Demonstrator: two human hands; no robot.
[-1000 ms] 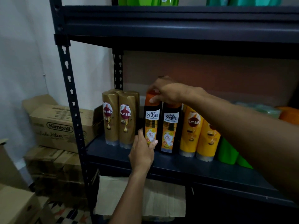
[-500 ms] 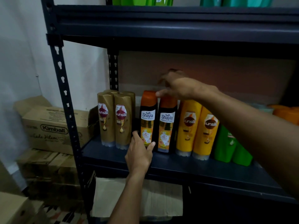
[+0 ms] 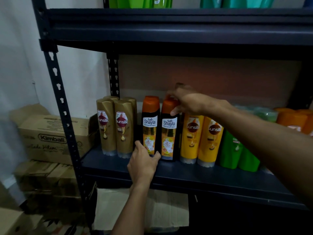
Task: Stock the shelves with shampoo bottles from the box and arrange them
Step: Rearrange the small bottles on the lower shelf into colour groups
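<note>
Two black Safi Shayla shampoo bottles with orange caps stand side by side on the dark shelf [image 3: 194,175]. My left hand [image 3: 144,162] wraps around the base of the left Shayla bottle [image 3: 150,122], thumb on its right side. My right hand [image 3: 188,102] reaches in from the right and pinches the orange cap of the right Shayla bottle [image 3: 169,133]; its fingertips are blurred. Gold Sunsilk bottles [image 3: 115,128] stand to the left of the pair, and yellow Sunsilk bottles [image 3: 201,139] to the right.
Green bottles [image 3: 237,151] and orange bottles [image 3: 294,119] fill the shelf's right side. Another shelf [image 3: 169,26] above carries green and teal bottles. Cardboard boxes, one marked Kimball [image 3: 50,138], are stacked left of the rack upright [image 3: 59,92]. A pale box [image 3: 166,209] sits below.
My right hand has slid from the left Shayla bottle's cap over to the right one's cap. My left hand stays at the left bottle's base.
</note>
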